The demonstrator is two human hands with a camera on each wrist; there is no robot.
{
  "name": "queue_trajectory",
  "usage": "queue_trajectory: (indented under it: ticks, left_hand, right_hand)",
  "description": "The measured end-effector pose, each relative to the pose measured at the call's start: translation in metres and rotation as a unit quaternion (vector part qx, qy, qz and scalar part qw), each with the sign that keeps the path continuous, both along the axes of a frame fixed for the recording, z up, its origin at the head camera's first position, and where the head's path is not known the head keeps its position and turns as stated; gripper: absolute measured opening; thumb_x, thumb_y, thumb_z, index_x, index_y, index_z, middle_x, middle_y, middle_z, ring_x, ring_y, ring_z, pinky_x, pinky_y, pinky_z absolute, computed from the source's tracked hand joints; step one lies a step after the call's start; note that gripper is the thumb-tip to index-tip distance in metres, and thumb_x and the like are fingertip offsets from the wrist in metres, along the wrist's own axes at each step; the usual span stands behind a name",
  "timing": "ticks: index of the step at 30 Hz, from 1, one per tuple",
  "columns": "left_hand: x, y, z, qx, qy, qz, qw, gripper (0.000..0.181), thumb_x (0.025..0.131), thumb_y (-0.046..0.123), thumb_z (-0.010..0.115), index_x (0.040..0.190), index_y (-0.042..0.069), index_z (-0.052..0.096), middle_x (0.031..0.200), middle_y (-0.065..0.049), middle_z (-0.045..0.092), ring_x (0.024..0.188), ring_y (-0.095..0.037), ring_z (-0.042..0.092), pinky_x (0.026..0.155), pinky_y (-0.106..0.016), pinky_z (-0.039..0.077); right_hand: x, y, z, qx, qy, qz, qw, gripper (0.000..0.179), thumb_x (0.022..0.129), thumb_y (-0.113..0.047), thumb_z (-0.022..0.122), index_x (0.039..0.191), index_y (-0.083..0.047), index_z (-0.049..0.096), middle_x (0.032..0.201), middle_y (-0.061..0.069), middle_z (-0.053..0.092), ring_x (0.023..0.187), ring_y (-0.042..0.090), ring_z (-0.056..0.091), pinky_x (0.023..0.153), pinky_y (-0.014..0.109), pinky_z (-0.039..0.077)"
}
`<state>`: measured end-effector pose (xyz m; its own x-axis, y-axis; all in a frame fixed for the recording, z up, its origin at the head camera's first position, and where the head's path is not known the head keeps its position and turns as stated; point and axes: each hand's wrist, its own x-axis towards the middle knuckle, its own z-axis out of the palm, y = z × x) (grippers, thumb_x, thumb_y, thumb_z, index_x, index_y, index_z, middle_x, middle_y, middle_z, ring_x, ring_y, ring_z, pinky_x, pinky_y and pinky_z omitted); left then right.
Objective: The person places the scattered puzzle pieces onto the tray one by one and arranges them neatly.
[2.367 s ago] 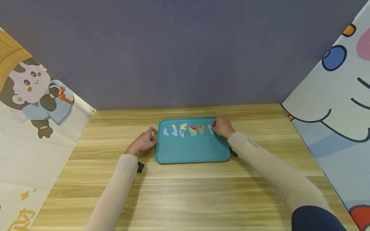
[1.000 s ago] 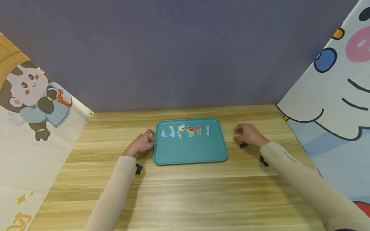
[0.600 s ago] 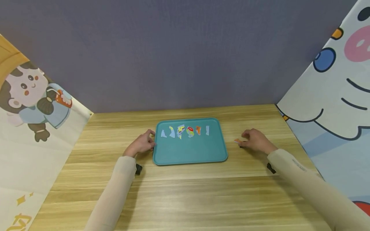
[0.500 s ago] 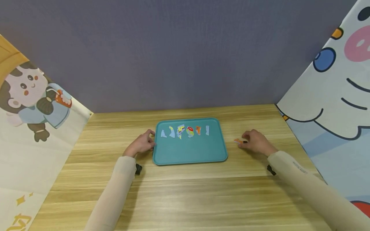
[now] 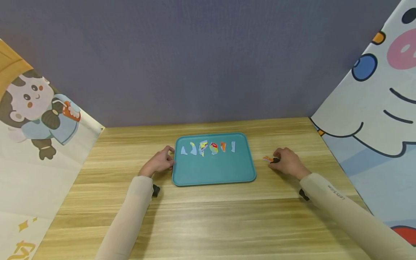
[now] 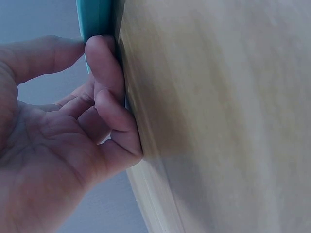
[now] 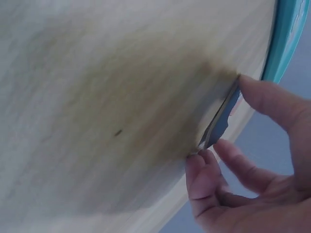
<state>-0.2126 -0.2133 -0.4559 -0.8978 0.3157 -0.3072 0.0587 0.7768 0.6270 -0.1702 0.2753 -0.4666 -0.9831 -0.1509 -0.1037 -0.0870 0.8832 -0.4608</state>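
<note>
The teal tray (image 5: 213,168) lies flat on the table, with a row of torn-looking, flat scraps along its far part. Among them are a red and yellow scrap (image 5: 213,148), an orange scrap (image 5: 222,146) and a pale strip (image 5: 233,146) at the right end. My left hand (image 5: 159,161) holds the tray's left rim between thumb and curled fingers. Right of the tray, my right hand (image 5: 287,162) pinches a thin, flat scrap (image 7: 224,119) close to the tabletop. Orange and black parts show past the fingers; whether it is several layers I cannot tell.
The wood-grain table (image 5: 208,220) is bounded by a grey back panel (image 5: 208,61). Cartoon-printed panels stand at the left (image 5: 48,108) and right (image 5: 373,119). A small black object (image 5: 156,190) sits by the left wrist.
My right hand has left the pale strip at the tray's right end and moved right to the table, where it now pinches an orange and black scrap. The left hand stays at the rim.
</note>
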Motion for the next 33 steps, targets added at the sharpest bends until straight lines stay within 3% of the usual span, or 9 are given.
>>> queue_trajectory:
  ticks: [8,15,25,33]
  left_hand:
    - [0.001,0.0,0.001,-0.003,-0.005,0.003,1.0,0.044,0.093,0.01,0.057,0.13,0.004,0.035,0.08,-0.008,0.063,0.07,-0.021,0.057,0.066,-0.034,0.042]
    - [0.0,0.0,0.0,-0.004,-0.007,0.002,1.0,0.044,0.093,0.01,0.057,0.131,0.004,0.035,0.082,-0.008,0.063,0.07,-0.021,0.057,0.067,-0.034,0.043]
    - [-0.001,0.0,0.0,-0.003,-0.004,0.002,1.0,0.044,0.093,0.009,0.057,0.13,0.004,0.035,0.082,-0.009,0.063,0.07,-0.02,0.057,0.065,-0.034,0.043]
    - [0.0,0.0,0.0,-0.006,0.0,0.001,1.0,0.043,0.093,0.01,0.057,0.13,0.004,0.036,0.082,-0.008,0.063,0.07,-0.02,0.058,0.067,-0.034,0.043]
  right_hand:
    - [0.003,-0.001,0.003,0.003,0.01,-0.019,0.9998,0.051,0.077,-0.025,0.077,0.109,0.01,0.058,0.102,0.024,0.059,0.094,0.038,0.056,0.08,0.05,0.044]
    - [0.001,-0.008,0.009,-0.035,0.087,-0.019,0.9954,0.045,0.077,-0.024,0.078,0.106,0.005,0.061,0.099,0.02,0.059,0.089,0.033,0.056,0.075,0.048,0.045]
    - [0.001,-0.022,0.024,-0.07,0.152,0.024,0.9857,0.048,0.08,-0.021,0.076,0.119,0.001,0.06,0.109,0.016,0.056,0.094,0.036,0.056,0.073,0.047,0.045]
    - [-0.003,-0.035,0.026,-0.087,0.176,0.042,0.9796,0.041,0.077,-0.022,0.079,0.111,-0.003,0.066,0.1,0.011,0.06,0.087,0.031,0.058,0.069,0.042,0.046]
